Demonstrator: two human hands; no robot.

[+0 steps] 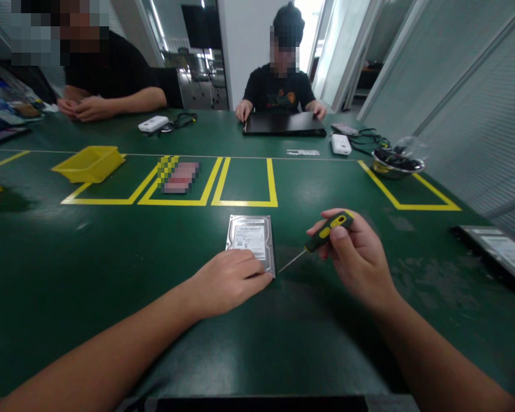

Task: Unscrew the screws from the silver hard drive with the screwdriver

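Note:
A silver hard drive (249, 232) with a white label lies on the green table in front of me. My left hand (234, 280) rests over its near end, fingers bent and pressed together on it, covering the lower left part. In my right hand (354, 252) is a screwdriver (326, 231) with a dark green and yellow handle, gripped between thumb and fingers. Its thin shaft slants down to the left, and the tip is close to the drive's near right corner. Whether the tip touches the drive I cannot tell.
Yellow tape marks areas on the table (154, 343). A yellow bin (90, 164), a blurred-out reddish item (181, 177) and a metal bowl (398, 166) of dark parts stand beyond. Another drive (498, 252) lies far right. Across sit two people, one holding a black panel (284, 123).

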